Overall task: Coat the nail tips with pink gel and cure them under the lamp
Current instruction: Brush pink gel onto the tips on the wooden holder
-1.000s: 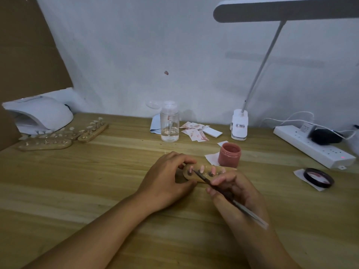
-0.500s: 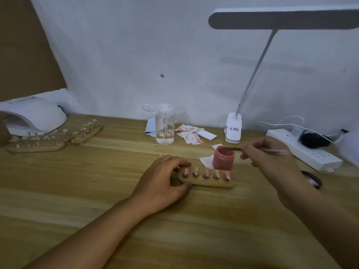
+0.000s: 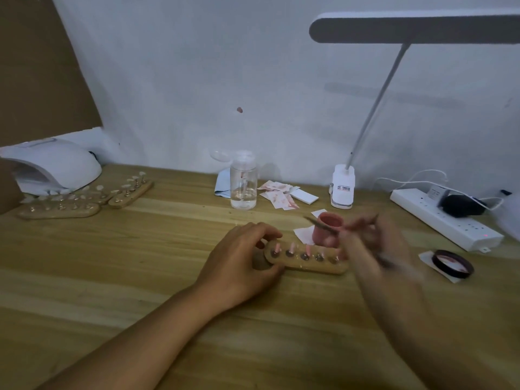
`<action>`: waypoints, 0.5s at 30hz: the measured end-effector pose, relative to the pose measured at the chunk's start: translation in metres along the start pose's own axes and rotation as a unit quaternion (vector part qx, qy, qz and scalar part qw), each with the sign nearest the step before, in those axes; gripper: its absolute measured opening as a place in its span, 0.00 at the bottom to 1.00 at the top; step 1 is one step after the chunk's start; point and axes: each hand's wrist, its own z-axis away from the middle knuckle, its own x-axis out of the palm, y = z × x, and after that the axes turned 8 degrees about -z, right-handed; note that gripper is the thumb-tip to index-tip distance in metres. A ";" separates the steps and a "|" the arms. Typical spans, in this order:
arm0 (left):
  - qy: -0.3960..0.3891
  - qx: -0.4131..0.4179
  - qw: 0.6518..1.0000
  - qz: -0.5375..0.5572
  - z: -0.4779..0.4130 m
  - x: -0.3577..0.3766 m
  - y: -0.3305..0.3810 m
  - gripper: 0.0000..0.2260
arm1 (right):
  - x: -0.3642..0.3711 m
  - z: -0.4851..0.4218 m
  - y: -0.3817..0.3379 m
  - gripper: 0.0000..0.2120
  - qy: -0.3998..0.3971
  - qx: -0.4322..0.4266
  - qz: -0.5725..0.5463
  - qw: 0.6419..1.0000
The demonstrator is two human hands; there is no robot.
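The desk (image 3: 140, 277) carried everything. The white curing lamp (image 3: 56, 164) sat at its far left corner, well apart from the work and on the left hand's side.

The wooden holder (image 3: 315, 267) lay near the middle with its long axis running left to right, its right end a little nearer the person. The left hand (image 3: 242, 263) lay palm down and gripped the holder's left end, fingers curled behind it and thumb in front, pinning it to the desk.

The right hand (image 3: 374, 243) hovered above and just beyond the holder's right end, so it was the nearer hand to the tips at that end. It was badly blurred, but its fingers seemed pinched together on the brush (image 3: 320, 225).

The open pink gel jar (image 3: 327, 235) stood just behind the holder's right half. The brush slanted leftward across the jar's mouth, tip out past the rim.

The nail tips (image 3: 291, 247) stood in a row along the holder, below the brush tip and toward the person. The next stroke would probably need a short drop toward the person, along that row.
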 end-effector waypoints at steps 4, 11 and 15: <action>0.004 0.003 1.000 -0.003 -0.001 0.000 0.002 0.17 | 0.009 0.031 0.011 0.06 -0.077 -0.129 0.098 0.984; -0.002 0.001 1.000 -0.012 -0.001 0.000 0.002 0.17 | 0.010 0.032 0.012 0.07 -0.089 -0.160 0.140 0.973; -0.002 0.000 1.000 -0.015 0.000 -0.001 0.003 0.18 | 0.012 0.033 0.012 0.07 -0.086 -0.136 0.164 0.973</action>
